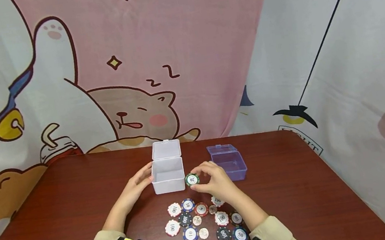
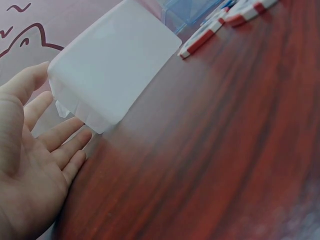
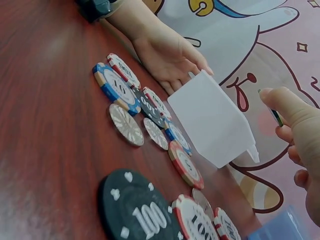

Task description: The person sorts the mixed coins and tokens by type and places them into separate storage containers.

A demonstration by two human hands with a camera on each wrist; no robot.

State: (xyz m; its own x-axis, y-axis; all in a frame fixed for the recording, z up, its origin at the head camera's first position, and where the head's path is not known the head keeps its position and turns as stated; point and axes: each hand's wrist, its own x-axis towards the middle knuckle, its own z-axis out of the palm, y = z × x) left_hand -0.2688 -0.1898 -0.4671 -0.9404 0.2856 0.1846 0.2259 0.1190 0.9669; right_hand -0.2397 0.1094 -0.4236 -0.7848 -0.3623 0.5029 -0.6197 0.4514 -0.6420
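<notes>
My right hand pinches a green poker chip marked 20 between thumb and fingers, raised beside the front right corner of the white plastic box. The same chip shows nearly edge-on in the right wrist view. The box stands with its lid tipped back. Against the box's left side rests my left hand, its fingers fairly straight, as the left wrist view shows. Just behind my right hand is a blue-purple clear box, lid raised, partly covered by the fingers.
Several poker chips in white, blue, black and red lie in front of the boxes, such as a black 100 chip. Among them are silvery coins. A printed cloth hangs behind the brown table.
</notes>
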